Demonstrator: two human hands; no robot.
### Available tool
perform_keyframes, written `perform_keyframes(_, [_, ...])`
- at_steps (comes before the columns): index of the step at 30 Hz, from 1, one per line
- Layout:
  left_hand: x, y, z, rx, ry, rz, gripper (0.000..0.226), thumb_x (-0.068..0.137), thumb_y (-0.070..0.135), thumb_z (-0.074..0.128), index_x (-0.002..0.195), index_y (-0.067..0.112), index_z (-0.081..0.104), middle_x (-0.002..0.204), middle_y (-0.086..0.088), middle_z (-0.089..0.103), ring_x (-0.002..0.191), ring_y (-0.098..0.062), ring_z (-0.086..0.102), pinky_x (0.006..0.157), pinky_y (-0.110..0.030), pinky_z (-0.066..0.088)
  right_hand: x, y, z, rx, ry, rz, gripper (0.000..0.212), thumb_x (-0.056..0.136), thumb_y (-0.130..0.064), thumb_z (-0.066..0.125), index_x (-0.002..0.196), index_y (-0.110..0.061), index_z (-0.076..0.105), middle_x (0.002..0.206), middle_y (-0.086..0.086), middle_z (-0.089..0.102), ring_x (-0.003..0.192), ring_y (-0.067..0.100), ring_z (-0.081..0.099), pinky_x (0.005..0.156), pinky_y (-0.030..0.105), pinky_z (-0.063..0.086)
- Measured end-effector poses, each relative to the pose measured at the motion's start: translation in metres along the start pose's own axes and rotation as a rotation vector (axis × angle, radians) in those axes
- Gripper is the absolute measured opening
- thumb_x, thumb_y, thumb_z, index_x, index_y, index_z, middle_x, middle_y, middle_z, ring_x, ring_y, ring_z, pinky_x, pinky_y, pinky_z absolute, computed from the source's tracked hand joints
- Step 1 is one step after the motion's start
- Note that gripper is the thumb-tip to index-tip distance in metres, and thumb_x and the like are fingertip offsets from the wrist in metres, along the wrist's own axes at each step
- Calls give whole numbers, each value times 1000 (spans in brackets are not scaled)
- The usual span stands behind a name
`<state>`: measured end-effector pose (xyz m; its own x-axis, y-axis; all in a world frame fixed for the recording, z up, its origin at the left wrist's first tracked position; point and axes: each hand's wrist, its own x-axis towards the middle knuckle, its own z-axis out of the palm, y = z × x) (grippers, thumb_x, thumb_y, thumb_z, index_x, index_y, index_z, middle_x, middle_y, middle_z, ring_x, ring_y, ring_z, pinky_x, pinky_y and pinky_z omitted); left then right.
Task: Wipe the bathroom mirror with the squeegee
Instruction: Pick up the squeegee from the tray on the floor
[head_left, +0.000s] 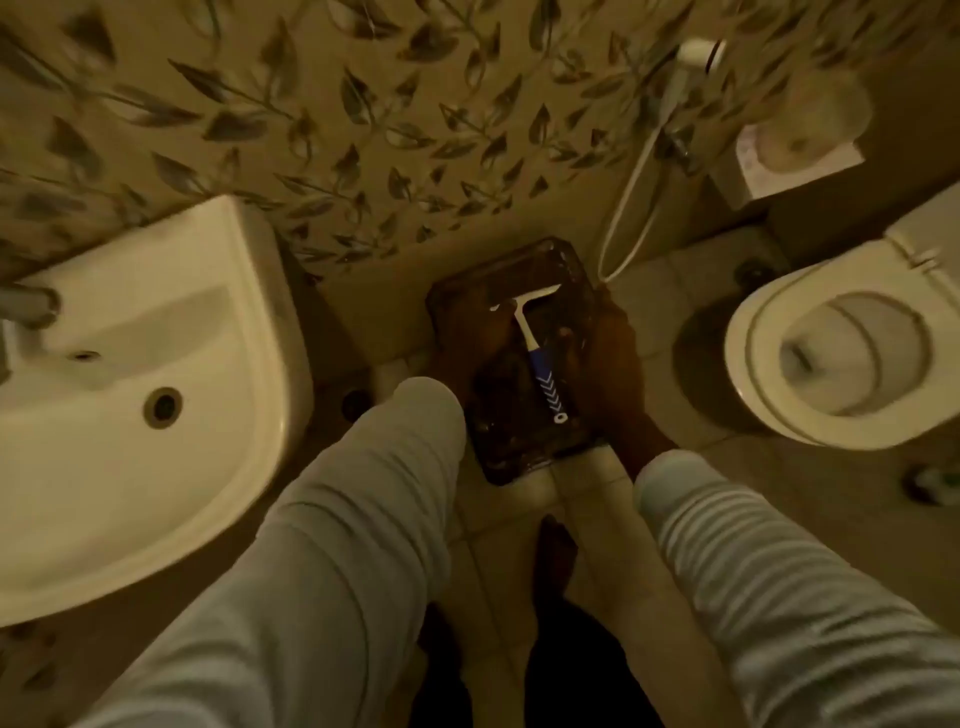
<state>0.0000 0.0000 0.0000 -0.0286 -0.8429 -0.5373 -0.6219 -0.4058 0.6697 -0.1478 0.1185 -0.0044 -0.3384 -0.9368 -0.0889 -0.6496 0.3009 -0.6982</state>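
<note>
The squeegee (535, 358) lies inside a dark, see-through tray (509, 452) on the tiled floor (587, 519), between the sink (156, 415) and the toilet (831, 358). Its white blade is at the far end of the tray, toward the leaf-patterned wall (363, 104). Its blue handle runs back toward the person. White chevrons run down the handle and end in a small ring. Everything is too blurred for any brand or writing to be read.

The right grip (618, 364) holds the tray's right wall, with the fingers curled along it and the thumb side over the rim. A striped sleeve (779, 571) covers the right arm up to the wrist. The left grip (460, 364) shows only as a dark sliver at the tray's left wall, with the rest behind the pale left sleeve (363, 493). I cannot tell whether its fingers are spread or curled.

A white hose (628, 208) hangs down the wall just beside the tray's far right corner. A tap (31, 306) juts over the sink at the left edge. A bare foot (558, 545) stands on the floor near the tray's near end. The toilet's lid is up and its bowl is open.
</note>
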Motion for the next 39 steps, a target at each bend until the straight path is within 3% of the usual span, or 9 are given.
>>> perform_keyframes(7, [40,-26,60,-318,-67,-333,33,99,37,64,117,9,67,103,-6,67,99,-29,64,88,-44,56,-1,33,59,28,-25,276,56,106,-26,59,149,8,46,147,26,54,137,40,52,114,50,39])
perform_keyframes(9, [49,-31,70,-397,-63,-411,39,99,35,64,128,9,62,106,-5,65,99,-28,61,94,-46,54,5,41,72,61,-75,335,48,105,-22,58,139,11,53,133,29,60,125,42,57,109,47,42])
perform_keyframes(12, [61,-39,80,-498,-80,-488,42,100,34,63,132,7,58,107,-7,63,109,-33,62,98,-48,53,7,46,87,86,-97,316,31,102,-19,62,119,6,65,109,22,68,102,31,63,87,21,35])
perform_keyframes(16, [72,-47,85,-609,-86,-524,36,102,25,60,133,6,59,129,-15,65,116,-33,63,90,-43,54,12,51,104,143,-212,361,23,100,-16,63,117,0,63,108,13,63,96,25,58,84,33,44])
perform_keyframes(20, [71,-47,82,-622,-120,-525,33,101,16,60,130,1,63,131,-21,65,121,-36,63,100,-44,53,11,52,117,102,-299,395,24,102,-14,61,123,-3,64,114,18,68,105,36,65,82,36,46])
perform_keyframes(26, [61,-41,66,-666,-161,-497,32,100,9,62,129,-3,63,119,-21,66,107,-33,64,90,-40,56,6,31,110,104,-249,434,32,101,-13,63,130,-1,62,119,22,68,110,41,65,86,36,45])
perform_keyframes(30, [45,-27,47,-698,-151,-449,31,98,6,64,128,-3,64,118,-21,67,113,-37,65,100,-45,54,2,6,102,69,-294,530,37,108,-21,55,141,-5,55,134,19,63,124,35,60,106,38,43])
perform_keyframes(34, [19,-5,14,-754,-149,-405,28,94,6,69,122,1,68,108,-15,69,95,-28,68,82,-40,59,-11,-23,77,148,-224,391,25,103,-26,60,125,-14,62,92,-10,58,86,19,61,69,25,43])
perform_keyframes(39, [-22,30,-43,-776,-138,-285,31,95,8,68,125,1,66,109,-14,69,83,-23,68,71,-35,57,-24,-77,43,158,-177,260,23,101,-36,63,116,-19,63,96,-4,66,90,22,66,76,31,47])
